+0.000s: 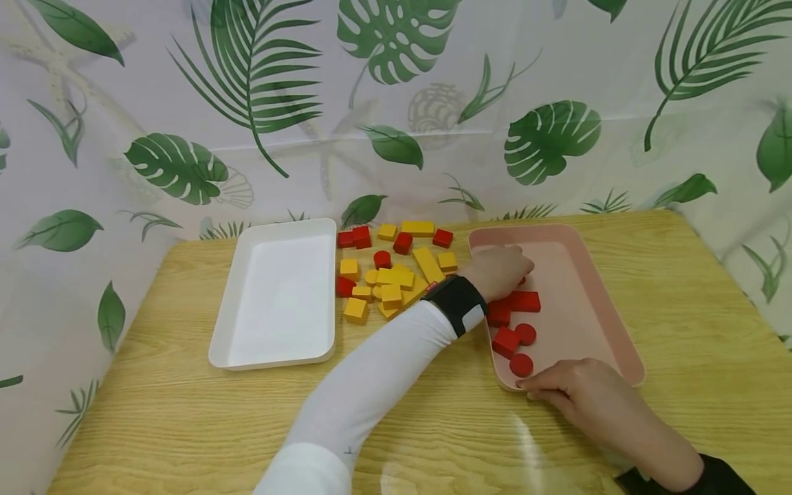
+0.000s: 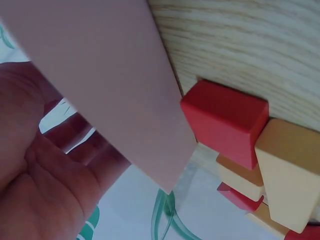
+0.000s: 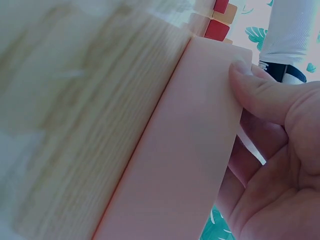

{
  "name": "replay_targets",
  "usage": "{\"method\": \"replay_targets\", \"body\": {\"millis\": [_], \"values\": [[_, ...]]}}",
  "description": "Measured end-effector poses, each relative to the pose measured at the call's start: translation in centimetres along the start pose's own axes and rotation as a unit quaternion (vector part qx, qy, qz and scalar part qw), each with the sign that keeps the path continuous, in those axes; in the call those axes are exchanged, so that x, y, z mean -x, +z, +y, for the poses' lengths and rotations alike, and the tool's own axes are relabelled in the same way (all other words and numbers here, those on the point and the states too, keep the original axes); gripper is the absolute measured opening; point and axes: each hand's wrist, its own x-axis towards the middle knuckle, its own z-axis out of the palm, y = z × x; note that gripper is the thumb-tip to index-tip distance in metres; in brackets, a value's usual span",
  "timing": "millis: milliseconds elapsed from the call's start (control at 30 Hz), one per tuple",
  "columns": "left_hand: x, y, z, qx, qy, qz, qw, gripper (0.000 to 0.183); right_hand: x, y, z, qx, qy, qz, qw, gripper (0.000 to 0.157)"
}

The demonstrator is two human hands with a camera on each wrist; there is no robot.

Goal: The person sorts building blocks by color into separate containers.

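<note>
My left hand [image 1: 500, 270] reaches over the near-left wall of the pink tray [image 1: 575, 302], its fingers down inside among red blocks. In the left wrist view the tray wall [image 2: 107, 95] hides those fingertips, so I cannot tell whether they hold a block. At the tray's front edge my right hand [image 1: 584, 393] pinches the rim, the thumb [image 3: 262, 95] outside and the other fingers on the inner side. Inside the tray, along its left side, lie a red rectangular block [image 1: 524, 301], a red cube [image 1: 505, 342] and red round pieces [image 1: 521, 365].
Left of the pink tray, a loose group of yellow blocks [image 1: 396, 277] and red blocks [image 1: 361, 237] covers the middle of the wooden table [image 1: 185, 426]. A white tray [image 1: 278, 302] stands to their left. Behind the table hangs a leaf-patterned cloth [image 1: 470, 158].
</note>
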Motion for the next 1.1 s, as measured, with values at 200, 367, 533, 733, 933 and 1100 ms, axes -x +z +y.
{"method": "replay_targets", "body": {"millis": [200, 367, 533, 733, 933, 1100], "values": [[2.0, -1.1, -1.5, 0.052, 0.024, 0.006, 0.9983, 0.03, -0.1, -0.1, -0.1, 0.0, 0.004, -0.005, 1.0, 0.022], [5.3, -1.7, -4.2, 0.134, 0.02, 0.03, 0.9904, 0.048, -0.1, 0.1, -0.2, 0.002, 0.005, -0.007, 1.0, 0.022], [7.6, -1.0, -6.4, 0.128, -0.001, 0.041, 0.9909, 0.066, -0.1, 0.2, -0.1, 0.007, 0.005, -0.005, 1.0, 0.022], [7.4, 0.0, -6.8, 0.126, 0.012, 0.029, 0.9916, 0.053, 0.2, 0.1, 0.0, -0.007, 0.019, -0.017, 1.0, 0.022], [6.0, 1.3, -6.6, 0.15, 0.014, 0.013, 0.9885, 0.031, 0.3, 0.1, 0.1, -0.008, 0.02, -0.017, 1.0, 0.022], [5.5, 1.7, -6.3, 0.135, 0.009, 0.033, 0.9903, 0.031, 0.2, -0.1, 0.2, -0.007, 0.011, -0.014, 1.0, 0.022]]}}
